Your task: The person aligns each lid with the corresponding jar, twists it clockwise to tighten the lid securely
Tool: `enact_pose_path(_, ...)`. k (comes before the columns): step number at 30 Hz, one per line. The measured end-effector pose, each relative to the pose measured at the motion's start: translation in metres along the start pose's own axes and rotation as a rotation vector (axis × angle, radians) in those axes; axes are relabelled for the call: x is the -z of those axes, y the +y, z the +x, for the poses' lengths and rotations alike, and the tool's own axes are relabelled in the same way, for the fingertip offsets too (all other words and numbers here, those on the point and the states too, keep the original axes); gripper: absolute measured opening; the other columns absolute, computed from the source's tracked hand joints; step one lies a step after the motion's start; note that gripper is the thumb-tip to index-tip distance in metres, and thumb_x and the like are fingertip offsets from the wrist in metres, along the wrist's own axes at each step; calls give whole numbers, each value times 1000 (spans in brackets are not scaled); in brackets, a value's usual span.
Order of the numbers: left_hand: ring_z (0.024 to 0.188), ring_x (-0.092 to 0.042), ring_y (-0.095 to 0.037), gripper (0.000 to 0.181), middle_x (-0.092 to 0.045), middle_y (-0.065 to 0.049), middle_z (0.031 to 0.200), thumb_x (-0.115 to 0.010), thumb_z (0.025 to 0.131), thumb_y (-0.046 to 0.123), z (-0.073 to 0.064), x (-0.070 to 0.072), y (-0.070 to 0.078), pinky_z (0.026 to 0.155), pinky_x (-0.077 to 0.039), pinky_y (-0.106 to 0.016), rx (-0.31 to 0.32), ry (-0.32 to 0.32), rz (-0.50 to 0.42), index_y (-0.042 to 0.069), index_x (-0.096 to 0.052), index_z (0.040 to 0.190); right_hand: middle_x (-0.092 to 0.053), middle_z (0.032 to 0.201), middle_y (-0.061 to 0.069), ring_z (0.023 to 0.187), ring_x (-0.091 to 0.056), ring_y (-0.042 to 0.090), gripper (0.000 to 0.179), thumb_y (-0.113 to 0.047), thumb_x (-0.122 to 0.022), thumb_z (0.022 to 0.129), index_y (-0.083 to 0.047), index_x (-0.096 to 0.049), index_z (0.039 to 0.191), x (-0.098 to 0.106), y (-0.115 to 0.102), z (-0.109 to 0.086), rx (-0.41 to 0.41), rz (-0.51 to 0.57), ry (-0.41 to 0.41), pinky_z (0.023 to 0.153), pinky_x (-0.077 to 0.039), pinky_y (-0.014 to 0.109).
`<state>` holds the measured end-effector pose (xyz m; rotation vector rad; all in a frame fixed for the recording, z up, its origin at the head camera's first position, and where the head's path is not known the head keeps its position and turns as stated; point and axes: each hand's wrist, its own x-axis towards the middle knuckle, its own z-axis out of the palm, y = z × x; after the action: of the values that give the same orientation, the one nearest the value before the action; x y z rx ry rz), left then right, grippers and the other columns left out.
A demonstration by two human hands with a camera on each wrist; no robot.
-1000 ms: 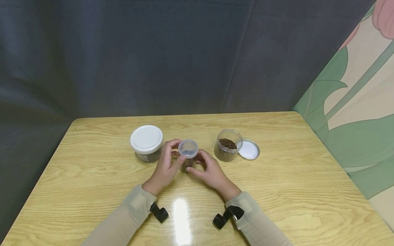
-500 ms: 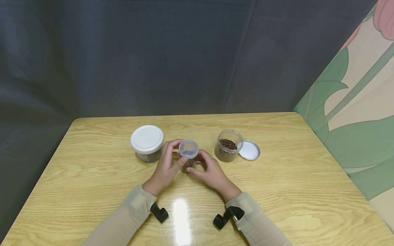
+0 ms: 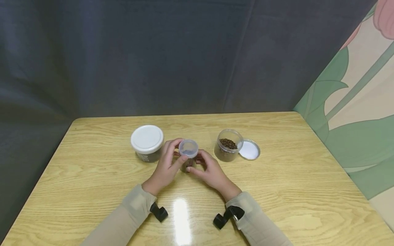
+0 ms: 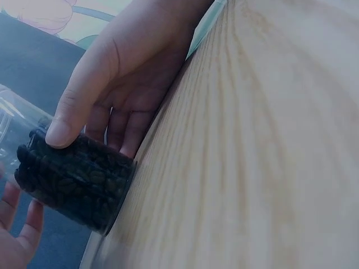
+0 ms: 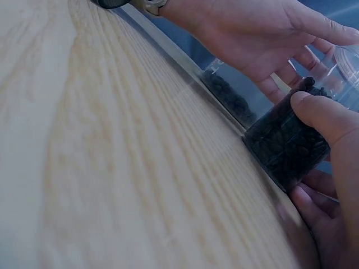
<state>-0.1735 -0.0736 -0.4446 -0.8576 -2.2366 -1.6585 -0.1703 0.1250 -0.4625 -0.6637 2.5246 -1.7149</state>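
A small clear jar (image 3: 188, 166) with dark beans inside stands upright on the table, capped by a translucent lid (image 3: 188, 148). My left hand (image 3: 166, 167) holds the jar's top at the lid, thumb in front and fingers round the far side. Lower down, my right hand (image 3: 213, 173) grips the body. In the left wrist view the right thumb presses the bean-filled jar (image 4: 78, 179), and part of the left hand (image 4: 17, 241) shows at the edge. The right wrist view shows the left hand (image 5: 247, 39) around the top of the jar (image 5: 286, 140).
A larger jar with a white lid (image 3: 147, 139) stands just left of my left hand. To the right is an uncovered clear jar (image 3: 226, 156) part-filled with brown pellets or beans. A round metal-rimmed lid (image 3: 248, 150) lies beside it on the wooden table (image 3: 292, 191).
Almost nothing differs. My left fingers have shifted very slightly at the lid, while the right hand and jar keep their place.
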Motion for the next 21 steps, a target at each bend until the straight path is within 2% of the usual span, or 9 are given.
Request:
enact_pose_path(11,123,-43,-28,58,-40,-18,141,-47,108,40,2,6,0,97,-49,-49,34,-71,-41,2,-38,151,-59,133,14,119,-60,28,54,-11,-78,90,-3,-55,138,2,1,0,6,19,-23,107,-51,43)
enact_pose_path(21,123,-42,-26,62,-40,-17,139,-46,107,44,-1,3,-3,95,-50,-42,26,-39,-19,1,-38,150,-60,133,13,120,-60,28,55,-11,-79,89,-4,-55,138,1,2,0,2,24,-19,107,-51,42)
